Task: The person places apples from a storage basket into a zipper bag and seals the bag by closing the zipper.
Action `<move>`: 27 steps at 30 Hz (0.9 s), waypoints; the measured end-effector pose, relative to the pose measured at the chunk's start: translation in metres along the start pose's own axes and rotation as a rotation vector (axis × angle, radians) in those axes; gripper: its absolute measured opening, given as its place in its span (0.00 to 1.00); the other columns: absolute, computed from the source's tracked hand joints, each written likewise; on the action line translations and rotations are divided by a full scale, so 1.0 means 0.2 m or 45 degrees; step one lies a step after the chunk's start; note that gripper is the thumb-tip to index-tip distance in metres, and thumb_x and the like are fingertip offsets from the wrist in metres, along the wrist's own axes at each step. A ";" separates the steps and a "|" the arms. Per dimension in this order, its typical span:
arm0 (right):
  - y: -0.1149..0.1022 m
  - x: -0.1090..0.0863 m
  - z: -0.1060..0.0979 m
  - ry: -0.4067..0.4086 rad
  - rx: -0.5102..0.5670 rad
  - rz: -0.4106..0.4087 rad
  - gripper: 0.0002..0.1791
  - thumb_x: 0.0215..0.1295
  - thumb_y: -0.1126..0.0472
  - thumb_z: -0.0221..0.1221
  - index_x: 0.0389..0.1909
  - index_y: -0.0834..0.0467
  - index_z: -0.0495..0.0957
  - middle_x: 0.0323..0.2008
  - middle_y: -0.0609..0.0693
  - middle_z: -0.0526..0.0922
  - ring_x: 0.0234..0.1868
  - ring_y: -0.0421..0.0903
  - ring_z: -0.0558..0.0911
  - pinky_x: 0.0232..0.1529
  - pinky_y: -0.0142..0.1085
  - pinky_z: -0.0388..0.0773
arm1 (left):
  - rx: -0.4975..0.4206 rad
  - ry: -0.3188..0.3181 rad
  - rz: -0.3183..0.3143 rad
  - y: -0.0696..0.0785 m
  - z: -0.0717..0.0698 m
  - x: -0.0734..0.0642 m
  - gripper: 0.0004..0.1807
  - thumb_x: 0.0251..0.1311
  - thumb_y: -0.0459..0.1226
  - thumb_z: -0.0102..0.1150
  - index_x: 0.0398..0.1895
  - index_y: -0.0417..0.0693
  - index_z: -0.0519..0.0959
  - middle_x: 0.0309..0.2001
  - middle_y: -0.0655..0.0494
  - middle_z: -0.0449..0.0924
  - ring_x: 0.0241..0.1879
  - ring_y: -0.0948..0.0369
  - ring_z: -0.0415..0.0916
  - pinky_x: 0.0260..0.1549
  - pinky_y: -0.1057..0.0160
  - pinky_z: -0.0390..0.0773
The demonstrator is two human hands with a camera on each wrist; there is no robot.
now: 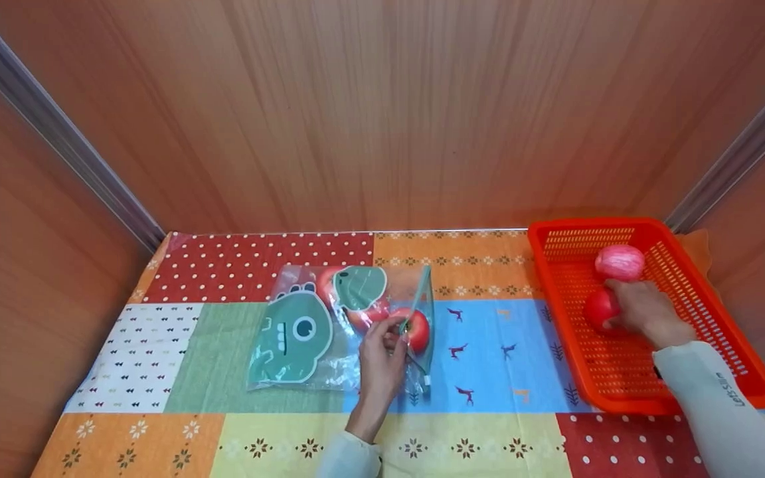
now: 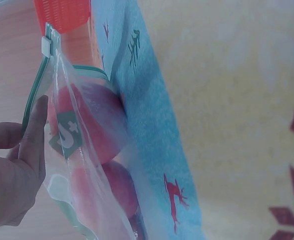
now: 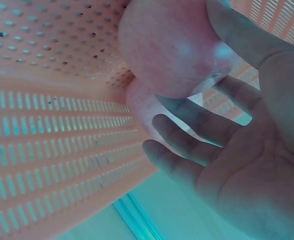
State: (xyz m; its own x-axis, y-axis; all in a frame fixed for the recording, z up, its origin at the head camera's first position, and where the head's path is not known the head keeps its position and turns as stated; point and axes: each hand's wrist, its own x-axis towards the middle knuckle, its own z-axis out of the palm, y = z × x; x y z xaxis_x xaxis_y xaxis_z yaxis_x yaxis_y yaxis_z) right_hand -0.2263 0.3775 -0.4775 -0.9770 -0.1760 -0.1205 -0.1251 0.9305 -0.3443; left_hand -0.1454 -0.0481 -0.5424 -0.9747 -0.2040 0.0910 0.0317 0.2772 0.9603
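A clear zip bag point(image 1: 296, 342) with green dinosaur prints lies on the patterned cloth, its green-edged mouth toward the right. Several red apples point(image 1: 418, 334) are inside it. My left hand point(image 1: 382, 355) pinches the bag's mouth edge between thumb and fingers; a white slider point(image 2: 46, 46) shows at the end of the zip in the left wrist view. Over in the red basket, my right hand point(image 1: 645, 309) holds the nearer apple point(image 1: 599, 309), thumb on one side and fingertips on the other. Beyond that hand sits another apple point(image 1: 619, 261).
The red plastic basket point(image 1: 558, 338) has slotted walls and stands at the right of the table. Patchwork cloth point(image 1: 489, 431) covers the table. Wood-grain panels point(image 1: 382, 119) rise at the back and both sides.
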 end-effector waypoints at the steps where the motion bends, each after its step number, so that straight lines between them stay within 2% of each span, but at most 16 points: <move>1: 0.00 -0.01 0.00 0.001 -0.003 0.000 0.36 0.54 0.59 0.79 0.59 0.67 0.73 0.49 0.70 0.81 0.44 0.68 0.80 0.47 0.68 0.83 | -0.003 -0.002 0.000 0.00 0.00 0.00 0.20 0.66 0.24 0.66 0.59 0.45 0.84 0.48 0.52 0.81 0.38 0.60 0.78 0.39 0.70 0.82; 8: -0.02 -0.04 -0.01 0.011 0.004 -0.017 0.37 0.52 0.59 0.80 0.60 0.66 0.74 0.50 0.71 0.81 0.44 0.68 0.81 0.45 0.67 0.84 | -0.014 -0.002 0.007 0.00 0.00 0.00 0.20 0.66 0.23 0.66 0.58 0.45 0.84 0.47 0.52 0.81 0.38 0.60 0.78 0.39 0.70 0.82; 13: -0.05 -0.08 -0.04 0.083 -0.014 -0.071 0.38 0.51 0.59 0.80 0.60 0.65 0.73 0.49 0.70 0.82 0.43 0.67 0.81 0.44 0.66 0.85 | -0.001 0.004 0.011 0.00 -0.01 0.00 0.19 0.66 0.24 0.66 0.58 0.45 0.84 0.47 0.52 0.81 0.38 0.60 0.78 0.39 0.70 0.82; 17: -0.09 -0.10 -0.05 0.145 -0.098 -0.102 0.41 0.49 0.60 0.81 0.62 0.64 0.71 0.52 0.72 0.80 0.48 0.70 0.78 0.49 0.70 0.81 | 0.003 0.013 0.038 0.00 -0.01 0.00 0.19 0.64 0.24 0.67 0.57 0.45 0.84 0.46 0.51 0.82 0.39 0.59 0.78 0.39 0.69 0.83; 22: -0.13 -0.13 -0.08 0.168 -0.165 -0.101 0.44 0.48 0.61 0.82 0.65 0.63 0.69 0.56 0.75 0.75 0.53 0.75 0.73 0.57 0.76 0.72 | 0.009 0.010 0.041 -0.01 -0.01 0.00 0.19 0.65 0.24 0.67 0.58 0.46 0.84 0.45 0.51 0.81 0.38 0.60 0.78 0.38 0.69 0.83; 27: -0.18 -0.15 -0.09 0.224 -0.239 -0.145 0.45 0.45 0.63 0.83 0.64 0.63 0.69 0.57 0.75 0.75 0.54 0.76 0.72 0.58 0.78 0.70 | -0.004 -0.001 0.028 -0.01 -0.01 0.01 0.19 0.65 0.23 0.66 0.57 0.45 0.84 0.44 0.51 0.81 0.37 0.60 0.78 0.36 0.69 0.83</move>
State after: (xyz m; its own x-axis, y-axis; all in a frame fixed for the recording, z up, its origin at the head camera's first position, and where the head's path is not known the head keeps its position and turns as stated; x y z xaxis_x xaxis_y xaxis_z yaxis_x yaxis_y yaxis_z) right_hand -0.1946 0.3553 -0.4451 -0.9677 -0.2396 0.0782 -0.2496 0.9541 -0.1657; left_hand -0.1464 -0.0503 -0.5440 -0.9740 -0.1970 0.1120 0.0538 0.2790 0.9588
